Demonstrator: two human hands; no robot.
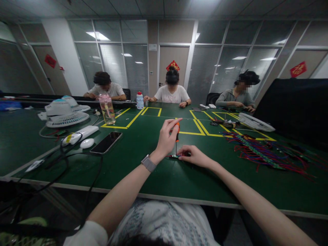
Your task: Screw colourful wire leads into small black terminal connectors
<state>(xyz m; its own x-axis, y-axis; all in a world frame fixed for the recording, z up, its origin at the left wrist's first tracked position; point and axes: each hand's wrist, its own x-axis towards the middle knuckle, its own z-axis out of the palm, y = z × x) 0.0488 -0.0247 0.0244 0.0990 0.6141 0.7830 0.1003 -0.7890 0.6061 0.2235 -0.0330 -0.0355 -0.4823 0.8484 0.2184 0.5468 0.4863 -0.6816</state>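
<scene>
Closed around the orange-and-black handle of an upright screwdriver [177, 134] is my left hand [167, 135], with a watch on its wrist. The thin shaft runs down to a small green circuit board [173, 156] lying on the table. My right hand [193, 155] rests low on the table, its thumb and fingers pinching the right end of that board. Its fingers partly cover the board, so small details at the screwdriver's tip cannot be made out.
A phone [107, 142], a white earbud case [87, 143] and black cables lie left, near a pink-lidded bottle [107, 109] and white fans [65, 114]. Right lie wired circuit boards [263, 150] and a white fan grille [256, 122]. Three people sit across the green table [143, 181].
</scene>
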